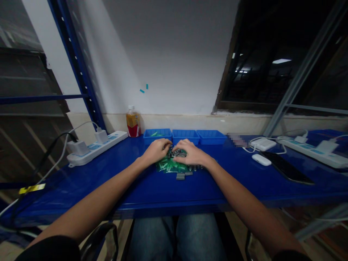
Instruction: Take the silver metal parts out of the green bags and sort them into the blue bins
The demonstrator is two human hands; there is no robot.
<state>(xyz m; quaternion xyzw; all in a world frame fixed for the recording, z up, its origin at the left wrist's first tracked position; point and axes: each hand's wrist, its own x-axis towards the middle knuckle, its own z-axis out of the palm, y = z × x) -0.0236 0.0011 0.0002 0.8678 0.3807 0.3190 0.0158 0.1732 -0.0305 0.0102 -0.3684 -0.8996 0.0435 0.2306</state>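
Note:
A pile of green translucent pieces (171, 166) lies on the blue table, with small grey metal-looking parts (180, 176) in and around it. My left hand (157, 150) is at the pile's left back side, fingers curled inward. Over the right part of the pile is my right hand (189, 152), its thumb and fingers apart around grey parts. Whether either hand grips a piece is too small to tell. Behind the hands stand three blue trays; the left tray (157, 140) holds some green pieces, beside the middle tray (186, 140) and the right tray (211, 141).
A drink bottle (133, 122) stands at the back left near a white power strip (95, 148). On the right lie a black phone (289, 168), a white case (261, 160), a white charger (262, 144), cables and another power strip (312, 149). The table's front edge (174, 206) is near my legs.

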